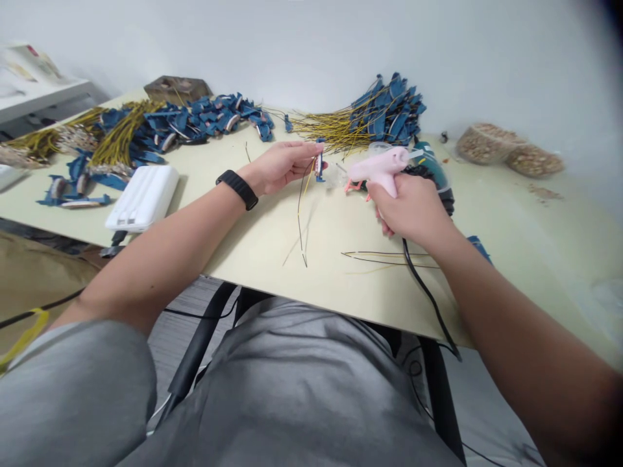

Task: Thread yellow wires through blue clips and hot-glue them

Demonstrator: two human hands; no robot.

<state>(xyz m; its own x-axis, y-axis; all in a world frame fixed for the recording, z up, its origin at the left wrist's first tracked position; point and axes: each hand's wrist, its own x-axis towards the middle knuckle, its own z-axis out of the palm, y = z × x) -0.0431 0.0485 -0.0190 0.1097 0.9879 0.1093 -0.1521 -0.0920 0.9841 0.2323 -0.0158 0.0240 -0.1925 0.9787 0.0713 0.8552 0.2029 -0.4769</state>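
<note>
Centrally, the left hand (282,167) reaches in from the lower left, its fingertips pinching a small blue part (320,161) upright, with thin yellow and black wires (300,220) hanging below it. Right of centre, the right hand (411,207) wraps the handle of a pink glue gun (379,165), its nozzle end towards the blue part; whether they touch is hard to tell. The right hand hides most of the handle, and the green object (433,165) behind it is partly covered. Pale yellow-green, the tabletop (257,243) spans the frame below a plain whitish wall (292,45). Wired blue pieces (387,110) lie heaped at upper centre-right, a white power bank (143,198) at left.
</note>
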